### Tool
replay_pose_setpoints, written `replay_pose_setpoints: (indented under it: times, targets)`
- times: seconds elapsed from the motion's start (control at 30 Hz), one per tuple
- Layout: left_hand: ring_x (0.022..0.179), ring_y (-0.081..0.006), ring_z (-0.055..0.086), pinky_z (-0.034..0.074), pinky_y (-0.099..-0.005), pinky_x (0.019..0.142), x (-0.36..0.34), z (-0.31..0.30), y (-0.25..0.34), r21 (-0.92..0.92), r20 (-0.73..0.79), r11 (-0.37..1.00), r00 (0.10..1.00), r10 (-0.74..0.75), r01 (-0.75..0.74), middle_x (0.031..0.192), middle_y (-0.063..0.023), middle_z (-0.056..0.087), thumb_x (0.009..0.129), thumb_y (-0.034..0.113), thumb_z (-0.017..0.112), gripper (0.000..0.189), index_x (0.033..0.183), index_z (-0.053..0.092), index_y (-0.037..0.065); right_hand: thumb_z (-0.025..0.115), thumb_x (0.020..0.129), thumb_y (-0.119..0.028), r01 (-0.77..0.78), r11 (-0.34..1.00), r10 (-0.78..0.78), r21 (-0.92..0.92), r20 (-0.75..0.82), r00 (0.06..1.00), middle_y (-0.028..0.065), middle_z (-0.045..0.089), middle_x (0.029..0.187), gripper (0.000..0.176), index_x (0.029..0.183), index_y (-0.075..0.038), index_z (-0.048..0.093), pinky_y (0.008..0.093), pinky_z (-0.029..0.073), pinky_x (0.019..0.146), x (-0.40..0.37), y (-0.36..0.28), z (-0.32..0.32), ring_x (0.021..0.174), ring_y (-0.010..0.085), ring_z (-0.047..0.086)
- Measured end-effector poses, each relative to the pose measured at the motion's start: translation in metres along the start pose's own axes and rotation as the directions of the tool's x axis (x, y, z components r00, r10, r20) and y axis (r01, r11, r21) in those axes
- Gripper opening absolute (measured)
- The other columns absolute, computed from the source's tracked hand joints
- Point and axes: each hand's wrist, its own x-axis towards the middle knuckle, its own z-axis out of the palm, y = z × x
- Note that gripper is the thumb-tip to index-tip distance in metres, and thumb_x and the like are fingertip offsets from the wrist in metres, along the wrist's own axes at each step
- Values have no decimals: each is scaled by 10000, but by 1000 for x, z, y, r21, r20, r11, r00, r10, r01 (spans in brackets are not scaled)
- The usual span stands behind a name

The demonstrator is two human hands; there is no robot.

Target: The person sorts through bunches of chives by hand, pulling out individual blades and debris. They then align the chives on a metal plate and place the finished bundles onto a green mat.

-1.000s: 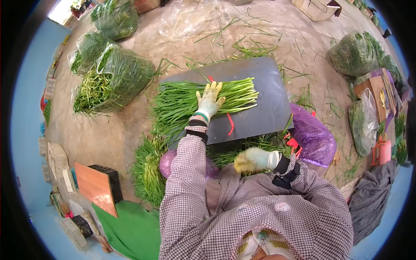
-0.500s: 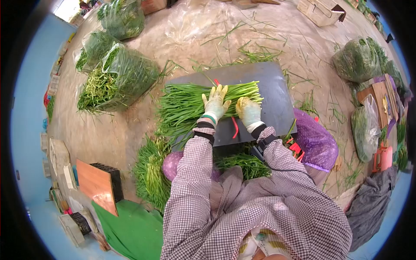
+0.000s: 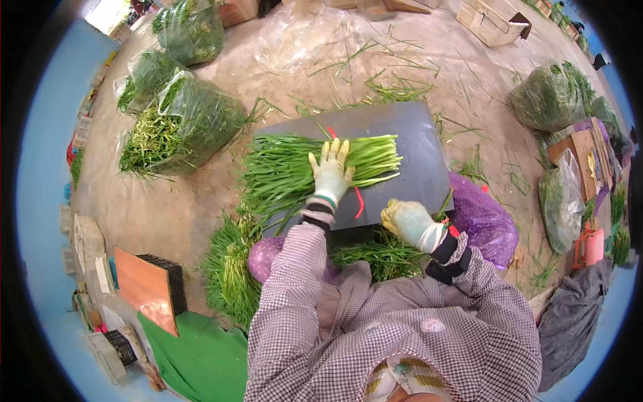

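Observation:
A bunch of garlic chives (image 3: 281, 167) lies across a dark grey board (image 3: 418, 157), pale stem ends to the right. My left hand (image 3: 331, 171), in a whitish glove with yellowed fingertips, rests flat on top with its fingers spread. Under the bunch runs a red tie (image 3: 360, 202); its ends stick out above and below. My right hand (image 3: 405, 220), gloved too, is off the chives by the board's near right edge. Its fingers are curled together, and what they hold, if anything, is hidden. More loose chives (image 3: 382, 258) lie below the board, close to that hand.
A heap of chives (image 3: 231, 268) sits at the near left. Plastic bags of greens (image 3: 207, 110) stand at the far left, others (image 3: 552, 97) at the right. Purple dotted cloth (image 3: 492, 221) covers my legs. Cut leaves (image 3: 402, 87) litter the floor beyond the board.
My right hand has left the stem ends and moved toward me and slightly right, below the board's edge. My left hand stays on the bunch, nearly unmoved.

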Motion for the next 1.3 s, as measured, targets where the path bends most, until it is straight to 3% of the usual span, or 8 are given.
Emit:
replay_pose_setpoints:
  times: [0.57,0.7,0.83,0.97,1.03,1.1,1.23,1.3]
  targets:
    - [1518,-341,199,109,-643,1191,-45,-4,30,-31,-84,996,993,-82,79,1649,-113,216,838,307,705,875,1585,265,190,674,910,-196,199,909,210,366,-815,541,115,654,1181,327,1217,-85,655,373,504,951,195,76,14,1108,278,621]
    - [1522,-334,183,108,-645,1190,-44,-2,30,-37,-73,995,993,-97,94,1648,-104,214,839,322,707,872,1581,267,191,562,1034,-270,100,-104,546,990,-27,837,123,667,1210,344,1284,-41,618,342,505,968,173,93,-22,1065,220,652]
    - [1522,-327,176,99,-641,1193,-48,-1,29,-51,-32,994,995,-99,98,1642,-97,214,847,329,702,871,1582,253,194,518,1051,-360,432,235,226,871,-482,847,158,657,1264,433,1306,-21,603,362,498,987,126,84,-148,1119,237,649]
    - [1522,-322,177,90,-636,1195,-45,-5,30,-31,-20,995,995,-99,99,1640,-98,215,854,335,695,868,1584,246,193,566,1007,-398,389,-321,-11,864,-414,910,149,652,1276,510,1366,-36,578,351,492,985,114,213,-151,1163,234,627]
    - [1522,-320,175,93,-635,1195,-45,-8,30,-30,-13,994,994,-105,104,1641,-98,212,855,335,695,869,1584,244,192,615,975,-362,84,32,338,996,-89,937,162,670,1230,462,1329,-66,604,347,515,939,125,271,-121,1121,243,648]
    - [1523,-320,175,100,-636,1194,-42,-4,28,-45,-53,993,993,-109,107,1642,-100,216,846,331,702,874,1583,251,191,664,943,-326,-742,660,750,119,-37,661,175,688,1185,419,1291,-96,629,342,537,893,132,282,-77,1078,252,669]
    - [1522,-329,181,99,-639,1195,-44,-2,28,-45,-65,995,994,-89,86,1645,-104,215,832,326,707,892,1584,249,189,756,844,-457,95,672,85,735,-203,975,227,575,1379,721,1409,-68,535,396,519,954,153,136,-13,1197,299,625]
    - [1530,-333,165,83,-648,1195,-43,-7,27,-64,-40,995,996,-75,72,1647,-109,220,847,305,683,837,1573,285,185,801,731,-603,116,983,-128,-144,-74,989,206,438,1523,1097,1546,-49,319,548,402,1090,159,81,-9,1362,347,481]
